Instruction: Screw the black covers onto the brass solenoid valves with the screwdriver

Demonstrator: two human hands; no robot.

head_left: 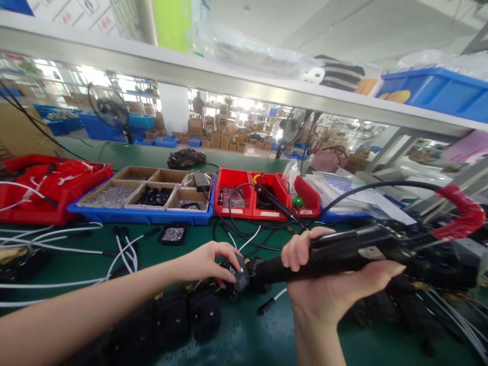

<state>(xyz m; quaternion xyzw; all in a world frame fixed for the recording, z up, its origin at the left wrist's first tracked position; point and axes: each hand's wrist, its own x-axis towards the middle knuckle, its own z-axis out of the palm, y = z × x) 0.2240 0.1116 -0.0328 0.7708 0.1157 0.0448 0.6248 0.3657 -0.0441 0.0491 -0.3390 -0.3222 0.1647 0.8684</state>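
My right hand (324,290) is wrapped round a black electric screwdriver (343,251), held nearly level with its nose to the left. A black cable with red tape runs from its rear end. The nose meets a small black housing (241,277), which my left hand (213,264) pinches between thumb and fingers. Whether the bit sits in a screw is hidden. Several black housings (206,312) stand in a row below my left hand. A white cable with a black connector (267,306) lies under the screwdriver's nose.
Behind my hands stand a blue tray (145,217) with compartments of small parts, red bins (234,211), and a small black box of screws (172,234). White cables (76,285) lie at left. More black parts (404,310) lie at right. A shelf (236,81) crosses above the bench.
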